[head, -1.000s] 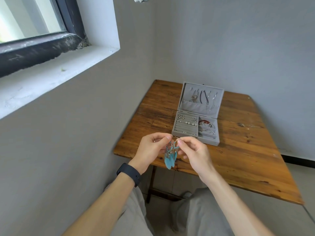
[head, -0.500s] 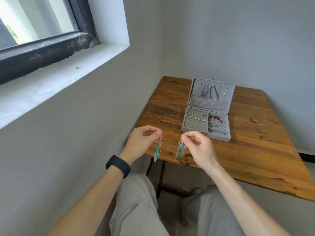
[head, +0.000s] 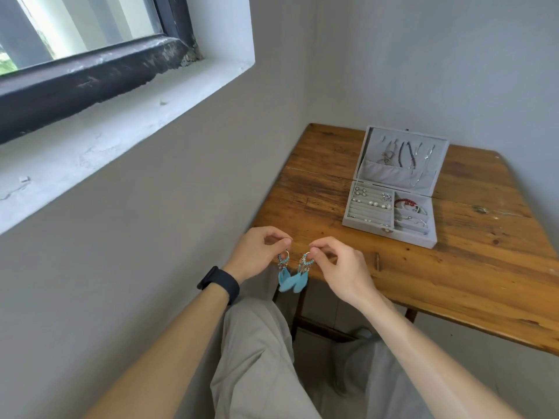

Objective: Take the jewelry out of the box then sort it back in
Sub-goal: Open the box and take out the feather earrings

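At the far left a dark window frame (head: 90, 77) sits above a pale sill (head: 121, 128) set into a grey wall. Below it the person's left forearm reaches in, with a black wristband (head: 219, 284) on the wrist.

The left hand (head: 257, 257) is curled, thumb and forefinger pinching the metal hoop of one feather earring (head: 283, 269). Just beside it the right hand (head: 341, 267) pinches the hoop of the second feather earring (head: 304, 270) in the same way. Both earrings hang free in the air at the near left corner of the wooden counter (head: 453, 282), above the person's beige trousers (head: 257, 343). Their turquoise feathers meet and overlap below the beaded parts.

Further right and back on the counter, well apart from the hands, stands the grey jewelry box (head: 390, 234). It is open, with its lid (head: 375, 173) tilted back toward the wall. Several necklaces (head: 406, 154) hang inside the lid above a fabric pocket.

In the base, the left section is a set of padded rolls holding pearl studs (head: 373, 203) and other small pieces. The right section is split into smaller compartments. A red bracelet (head: 405, 202) lies in the rear one, and thin silver items lie in those nearer the front. Those items are too small to identify.
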`<state>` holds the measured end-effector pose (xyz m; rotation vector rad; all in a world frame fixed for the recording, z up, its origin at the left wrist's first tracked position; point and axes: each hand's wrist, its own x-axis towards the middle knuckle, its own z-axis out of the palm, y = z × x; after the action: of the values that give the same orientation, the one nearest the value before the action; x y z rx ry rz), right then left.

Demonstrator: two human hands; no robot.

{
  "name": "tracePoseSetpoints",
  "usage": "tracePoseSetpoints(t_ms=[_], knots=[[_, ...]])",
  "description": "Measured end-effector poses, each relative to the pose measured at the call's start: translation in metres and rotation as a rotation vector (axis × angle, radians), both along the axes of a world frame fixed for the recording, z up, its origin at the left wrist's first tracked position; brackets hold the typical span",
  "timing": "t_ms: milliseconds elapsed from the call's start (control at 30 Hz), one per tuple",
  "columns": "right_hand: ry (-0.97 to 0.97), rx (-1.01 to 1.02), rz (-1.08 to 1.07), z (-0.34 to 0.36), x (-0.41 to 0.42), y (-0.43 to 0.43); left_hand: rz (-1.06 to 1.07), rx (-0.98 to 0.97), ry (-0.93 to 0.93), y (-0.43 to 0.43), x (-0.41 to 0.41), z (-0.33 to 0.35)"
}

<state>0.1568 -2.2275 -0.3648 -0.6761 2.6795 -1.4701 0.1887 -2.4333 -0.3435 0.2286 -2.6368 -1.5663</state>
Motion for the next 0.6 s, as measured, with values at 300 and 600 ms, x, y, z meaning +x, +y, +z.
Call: tracePoseSetpoints(t_ms=[300, 600], knots=[[-0.018, 0.184, -0.057, -0.022, -0.053, -0.017, -0.050, -0.186, -0.062, -0.003, -0.064, -0.018], [0.096, 0.290, -0.159, -0.037, -0.091, -0.024, -0.033, -0.343, -0.021, -0.010, -0.109, -0.040]])
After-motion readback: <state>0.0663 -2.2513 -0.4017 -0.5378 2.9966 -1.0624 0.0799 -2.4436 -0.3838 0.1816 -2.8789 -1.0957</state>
